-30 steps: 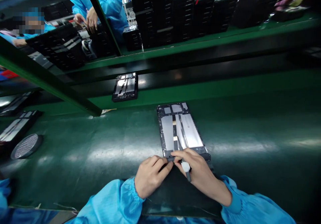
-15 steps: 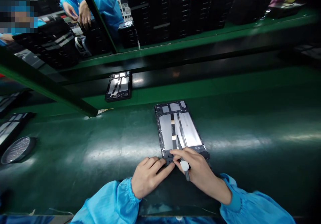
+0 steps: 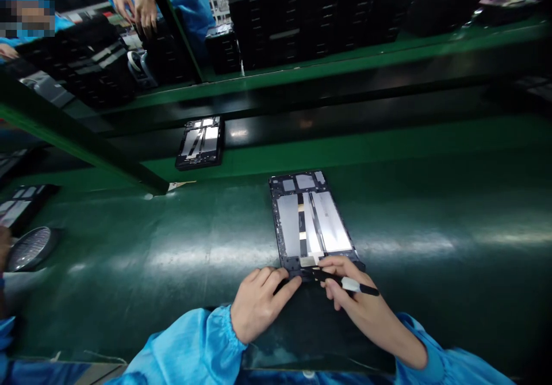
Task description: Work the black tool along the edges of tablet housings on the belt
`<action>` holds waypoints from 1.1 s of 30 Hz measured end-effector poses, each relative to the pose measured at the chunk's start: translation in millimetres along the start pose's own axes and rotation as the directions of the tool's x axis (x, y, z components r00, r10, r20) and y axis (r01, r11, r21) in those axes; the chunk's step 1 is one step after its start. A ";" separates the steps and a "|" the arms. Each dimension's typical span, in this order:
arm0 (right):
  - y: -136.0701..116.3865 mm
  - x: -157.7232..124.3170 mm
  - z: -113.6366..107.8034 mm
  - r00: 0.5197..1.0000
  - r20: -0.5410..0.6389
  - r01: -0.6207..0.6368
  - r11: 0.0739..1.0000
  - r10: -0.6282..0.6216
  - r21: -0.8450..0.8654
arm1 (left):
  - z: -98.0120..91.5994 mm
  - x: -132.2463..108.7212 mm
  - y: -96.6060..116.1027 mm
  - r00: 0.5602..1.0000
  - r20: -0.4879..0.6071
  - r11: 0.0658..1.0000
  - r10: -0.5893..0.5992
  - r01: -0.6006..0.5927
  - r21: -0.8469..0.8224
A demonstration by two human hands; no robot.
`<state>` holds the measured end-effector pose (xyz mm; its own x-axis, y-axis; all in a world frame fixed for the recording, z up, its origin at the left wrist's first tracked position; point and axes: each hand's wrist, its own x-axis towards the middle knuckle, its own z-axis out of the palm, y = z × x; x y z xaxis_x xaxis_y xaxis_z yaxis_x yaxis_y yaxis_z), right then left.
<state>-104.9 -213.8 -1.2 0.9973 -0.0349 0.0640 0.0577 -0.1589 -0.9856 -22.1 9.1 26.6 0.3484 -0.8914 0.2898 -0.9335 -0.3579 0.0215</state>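
An opened tablet, its silver battery area and dark ribbon cable exposed, lies face down on the green bench before me. My left hand rests at its lower left corner, fingers stretched out and thumb apart, with fingertips touching the bottom edge. Held in my right hand are black tweezers with a white band. The tweezers' tip points left onto the tablet's lower edge, beside a small pale rectangular piece. Whether the tip pinches anything is too small to tell.
Another opened tablet lies farther back, left of centre. A round dish and a tablet are at far left, near another person's hand. A green post slants across. Black stacked trays line the shelf.
My right hand has turned the tweezers from pointing up the tablet to pointing left at its lower edge. My left hand stays in place. Another person's hand has appeared at far left.
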 end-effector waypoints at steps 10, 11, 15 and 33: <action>-2.7 3.5 -4.1 0.989 -0.088 0.103 0.981 -0.119 -0.166 | -0.9 0.0 -1.3 1.000 -0.009 1.000 -0.007 0.006 -0.013; -1.5 2.3 -6.8 0.989 -0.103 0.090 0.980 -0.109 -0.175 | -0.8 0.1 -1.4 1.000 -0.006 1.000 -0.005 0.005 -0.015; 5.5 -0.8 -14.3 0.990 -0.120 0.054 0.980 -0.078 -0.191 | -1.2 0.9 -3.1 1.000 -0.004 1.000 0.009 -0.009 -0.016; -10.6 1.7 -2.0 0.988 0.149 -0.054 0.998 0.050 0.026 | -12.3 -5.5 -9.3 0.999 -0.017 0.995 0.049 -0.050 -0.089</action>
<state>-103.9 -214.2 9.7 0.9945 0.1046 -0.0090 0.0047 -0.1306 -0.9914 -16.4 20.8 36.5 0.3008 -0.9029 0.3070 -0.9537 -0.2864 0.0922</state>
